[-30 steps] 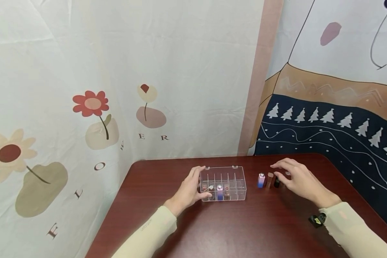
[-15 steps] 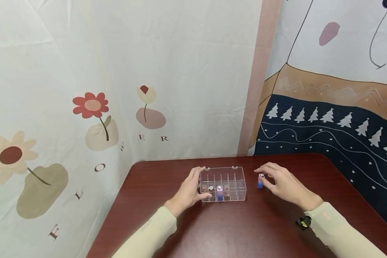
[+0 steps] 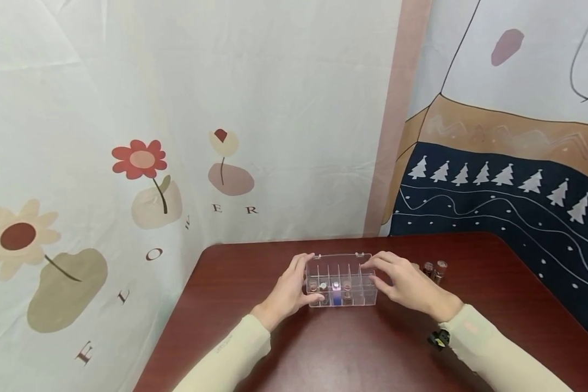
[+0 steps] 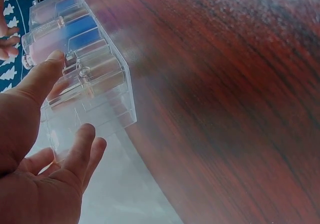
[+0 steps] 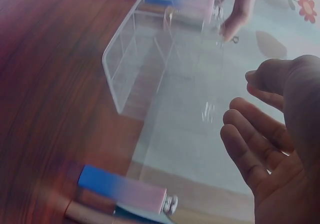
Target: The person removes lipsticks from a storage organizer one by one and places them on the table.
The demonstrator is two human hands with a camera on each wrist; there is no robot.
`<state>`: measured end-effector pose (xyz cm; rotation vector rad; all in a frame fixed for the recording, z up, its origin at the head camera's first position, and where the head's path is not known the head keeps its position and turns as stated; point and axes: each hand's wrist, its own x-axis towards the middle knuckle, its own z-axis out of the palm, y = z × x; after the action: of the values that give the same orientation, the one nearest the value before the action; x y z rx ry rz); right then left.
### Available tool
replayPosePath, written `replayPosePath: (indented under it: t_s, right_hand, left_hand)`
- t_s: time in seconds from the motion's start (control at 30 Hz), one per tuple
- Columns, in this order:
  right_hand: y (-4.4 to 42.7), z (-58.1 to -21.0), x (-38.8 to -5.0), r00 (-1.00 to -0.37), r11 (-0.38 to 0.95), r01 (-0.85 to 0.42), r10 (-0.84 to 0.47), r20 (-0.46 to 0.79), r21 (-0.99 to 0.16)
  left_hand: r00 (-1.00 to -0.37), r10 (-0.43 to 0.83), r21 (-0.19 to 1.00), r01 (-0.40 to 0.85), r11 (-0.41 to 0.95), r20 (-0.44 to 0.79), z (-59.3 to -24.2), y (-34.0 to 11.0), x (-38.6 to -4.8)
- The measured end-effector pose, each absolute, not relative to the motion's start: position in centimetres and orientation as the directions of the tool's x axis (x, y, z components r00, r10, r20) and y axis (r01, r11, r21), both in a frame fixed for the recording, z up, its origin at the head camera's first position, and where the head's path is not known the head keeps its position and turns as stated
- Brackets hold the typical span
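Observation:
A clear compartment box [image 3: 368,294] stands on the table with its lid raised at the back. Small tubes sit in several front compartments, one of them pink and blue [image 3: 336,295]. My left hand [image 3: 285,288] grips the box's left end, thumb [image 4: 47,76] on the front, fingers behind. At the box's right end is my right hand [image 3: 409,283], fingers apart and slightly bent; in the right wrist view it holds nothing. That view also shows another pink and blue tube [image 5: 122,190] outside the box, hidden by the hand in the head view.
Beyond my right hand, a tube with a clear top [image 3: 440,270] and a dark one [image 3: 428,268] stand on the reddish-brown table [image 3: 255,261]. Printed cloths [image 3: 299,136] hang behind the table and along its right side.
My right hand has moved left from the loose tubes, past the pink and blue one, to the box's right end. My left hand has kept its grip.

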<state>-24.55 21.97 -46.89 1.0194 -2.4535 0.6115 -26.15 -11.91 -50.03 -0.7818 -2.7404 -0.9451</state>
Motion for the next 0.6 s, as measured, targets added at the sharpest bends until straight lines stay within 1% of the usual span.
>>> replayPosePath:
  t_s: [0.13, 0.37, 0.6]
  right_hand:
    - [21.1, -47.0, -24.6, -0.645, 0.624, -0.744, -0.576, 0.503, -0.240]
    - [19.4, -47.5, -25.0, -0.664, 0.578, -0.746, -0.606, 0.438, -0.331]
    - [18.3, -48.1, -25.3, -0.676, 0.579, -0.736, -0.629, 0.383, -0.349]
  left_hand:
    - [-0.850, 0.433, 0.531, 0.526, 0.665, 0.300, -50.2, -11.6, -26.2]
    - [-0.860, 0.425, 0.537, 0.508, 0.673, 0.282, -50.1, -11.8, -26.3]
    - [-0.862, 0.417, 0.537, 0.506, 0.675, 0.287, -50.2, -11.8, -26.2]
